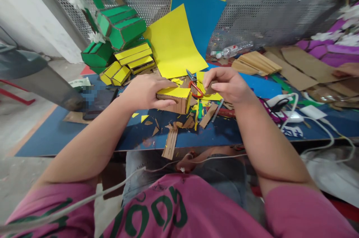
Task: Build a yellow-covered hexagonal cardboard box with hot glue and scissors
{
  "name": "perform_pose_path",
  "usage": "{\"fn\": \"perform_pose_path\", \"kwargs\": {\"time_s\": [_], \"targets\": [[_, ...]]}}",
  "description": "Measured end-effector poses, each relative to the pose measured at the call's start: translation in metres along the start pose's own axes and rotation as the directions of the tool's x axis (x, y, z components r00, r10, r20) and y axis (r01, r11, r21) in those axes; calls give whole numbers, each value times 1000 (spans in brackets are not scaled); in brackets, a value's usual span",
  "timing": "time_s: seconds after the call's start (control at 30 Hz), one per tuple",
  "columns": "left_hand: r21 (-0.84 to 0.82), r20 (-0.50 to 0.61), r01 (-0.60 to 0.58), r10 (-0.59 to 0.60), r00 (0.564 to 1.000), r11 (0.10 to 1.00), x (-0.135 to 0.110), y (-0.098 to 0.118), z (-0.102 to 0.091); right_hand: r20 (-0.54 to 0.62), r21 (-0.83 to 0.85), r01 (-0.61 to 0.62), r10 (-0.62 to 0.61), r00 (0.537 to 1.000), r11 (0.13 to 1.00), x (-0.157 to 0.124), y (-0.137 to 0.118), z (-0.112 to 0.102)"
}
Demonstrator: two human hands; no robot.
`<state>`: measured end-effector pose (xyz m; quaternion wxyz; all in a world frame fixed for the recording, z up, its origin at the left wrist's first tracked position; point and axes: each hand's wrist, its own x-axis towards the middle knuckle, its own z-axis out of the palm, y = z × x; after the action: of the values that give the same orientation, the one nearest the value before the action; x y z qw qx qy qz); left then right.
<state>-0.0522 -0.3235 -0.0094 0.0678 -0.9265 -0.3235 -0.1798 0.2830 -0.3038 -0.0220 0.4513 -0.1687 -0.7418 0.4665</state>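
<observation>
1. Gripping a yellow-topped cardboard box (175,99) at the centre of the frame with the left hand (143,90), fingers curled shut over its left end, brown side wall turned toward the camera.
2. Pinching a small brown cardboard piece (209,88) in the right hand (228,85), closed on it between thumb and fingertips, just right of the box and slightly higher.
3. Lying between the two hands, partly hidden behind the box: red-handled scissors (195,87) among yellow scraps.
4. Scattered below the box on the blue tabletop (70,129): brown and yellow offcuts, with one long cardboard strip (170,142) reaching over the near edge.
5. Leaning against the perforated metal screen (266,2) at upper centre: a yellow sheet (174,43), with a blue sheet (202,10) behind it.
6. Stacked at upper left: green boxes (120,25) above yellow boxes (131,60).
7. Lying right of upper centre: a plastic bottle (232,49); trailing along the right edge of the tabletop, a white cable (322,127).
</observation>
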Motion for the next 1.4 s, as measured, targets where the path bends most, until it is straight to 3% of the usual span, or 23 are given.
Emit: {"fn": "perform_pose_path", "kwargs": {"time_s": [0.1, 0.17, 0.37, 0.6, 1.1, 1.4], "targets": [[-3, -2, -5, 5, 1000, 1000, 0, 0, 0, 7, 124, -22, 21, 1000, 992, 2, 4, -7], [-5, -4, -2, 2, 1000, 1000, 0, 0, 0, -12, 123, -46, 48, 999, 991, 3, 7, -9], [18, -8, 0, 0, 1000, 1000, 0, 1, 0, -208, -206, -103, 60, 976, 973, 3, 12, 1], [14, -3, 5, -5, 1000, 1000, 0, 1, 0, -97, -231, -68, 46, 994, 971, 1, 3, 22], [21, -16, -3, 3, 1000, 1000, 0, 0, 1, 22, -289, -18, 25, 999, 957, -1, 5, 22], [15, -4, 0, 0, 1000, 1000, 0, 0, 0, 136, -107, -46, 60, 989, 993, -1, 8, 21]]}}
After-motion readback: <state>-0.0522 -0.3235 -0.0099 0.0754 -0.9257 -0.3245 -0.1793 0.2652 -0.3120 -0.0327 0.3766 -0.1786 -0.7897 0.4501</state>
